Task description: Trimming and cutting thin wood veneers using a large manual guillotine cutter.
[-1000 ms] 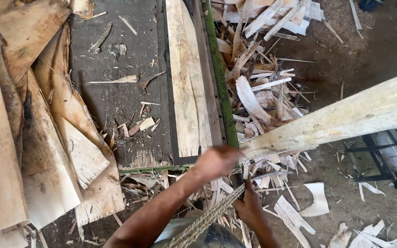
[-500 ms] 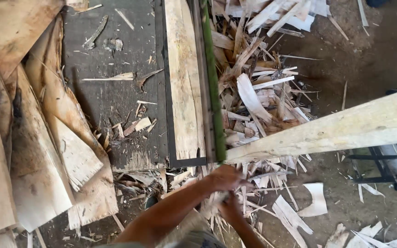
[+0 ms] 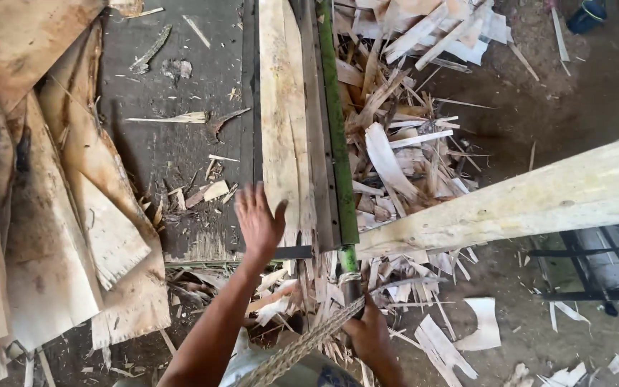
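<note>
On the far left we are looking at stacked veneer sheets lying over a dark work table, with only splinters on its bare part. Our left hand is hovering spread-fingered, empty, just at the near end of a pale veneer strip that is lying flat along the table beside the green blade lever. Our right hand is wrapping closed around the lever's lower handle, near a braided strap. Judging by the big heap of offcuts to the right, much trimming is already behind us, while this strip is sitting uncut and the stack is waiting. A long pale board is crossing the right side, running off the frame. The lever's cutting edge is hiding under the strip, and the handle grip is perhaps partly masked by scraps.
</note>
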